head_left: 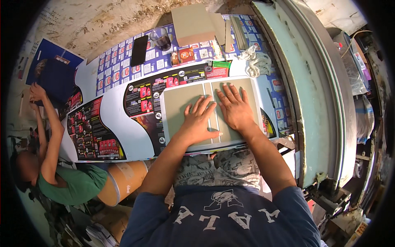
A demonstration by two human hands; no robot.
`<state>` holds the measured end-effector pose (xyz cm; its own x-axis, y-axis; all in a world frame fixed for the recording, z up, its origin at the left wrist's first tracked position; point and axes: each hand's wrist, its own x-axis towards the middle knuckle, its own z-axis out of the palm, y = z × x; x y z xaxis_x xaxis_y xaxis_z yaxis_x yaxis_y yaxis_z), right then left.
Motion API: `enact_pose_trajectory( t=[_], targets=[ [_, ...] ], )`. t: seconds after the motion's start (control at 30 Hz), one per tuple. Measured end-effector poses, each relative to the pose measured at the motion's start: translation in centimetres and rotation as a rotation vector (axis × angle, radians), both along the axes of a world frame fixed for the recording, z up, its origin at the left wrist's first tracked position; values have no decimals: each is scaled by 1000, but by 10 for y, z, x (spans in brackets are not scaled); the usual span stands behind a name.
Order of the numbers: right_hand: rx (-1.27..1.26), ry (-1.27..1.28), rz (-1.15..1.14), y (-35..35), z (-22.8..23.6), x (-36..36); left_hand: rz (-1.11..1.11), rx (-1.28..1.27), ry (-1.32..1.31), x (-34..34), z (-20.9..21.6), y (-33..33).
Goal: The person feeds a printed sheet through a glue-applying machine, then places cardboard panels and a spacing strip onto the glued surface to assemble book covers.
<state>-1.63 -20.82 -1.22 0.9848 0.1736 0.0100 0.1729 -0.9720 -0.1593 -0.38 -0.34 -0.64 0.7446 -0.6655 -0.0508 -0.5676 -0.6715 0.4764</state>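
The left hand (198, 123) and right hand (237, 110) are lying flat, fingers spread, gripping nothing. The board (212, 117) is resting beneath both, touching their palms and reaching past their fingertips toward 12 o'clock. It is showing two tan panels, a narrow middle strip and a white border. Beyond, a cloth (258, 62) is lying crumpled at 1 o'clock; a glass (160, 40) is standing at 11.

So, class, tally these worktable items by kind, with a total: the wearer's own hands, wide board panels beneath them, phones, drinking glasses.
Hands (left hand, right hand): 2
Wide panels (left panel, right panel): 2
Phone: 1
Drinking glass: 1
Total: 6
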Motion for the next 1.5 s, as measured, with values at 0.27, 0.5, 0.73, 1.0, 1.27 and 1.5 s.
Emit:
enact_pose_trajectory(
  t=[0.27, 0.5, 0.73, 1.0, 1.27, 1.5],
  targets=[
    [1, 21, -21, -2, 1, -4, -10, 15, -6, -2, 0, -1],
    [15, 1, -37, -3, -1, -4, -21, 25, -4, 0, 8, -6],
    [675, -339, -40, -9, 15, -30, 163, -5, -158, -4, -18, 7],
    [773, -272, -386, -48, 0, -250, 230, 145, -190, -11, -16, 36],
    [386, 241, -1116, -153, -240, -478, 251, 183, 38, 30, -24, 277],
    [535, 873, -1193, -147, -236, -464, 668, 493, 54, 56, 17, 336]
  ],
)
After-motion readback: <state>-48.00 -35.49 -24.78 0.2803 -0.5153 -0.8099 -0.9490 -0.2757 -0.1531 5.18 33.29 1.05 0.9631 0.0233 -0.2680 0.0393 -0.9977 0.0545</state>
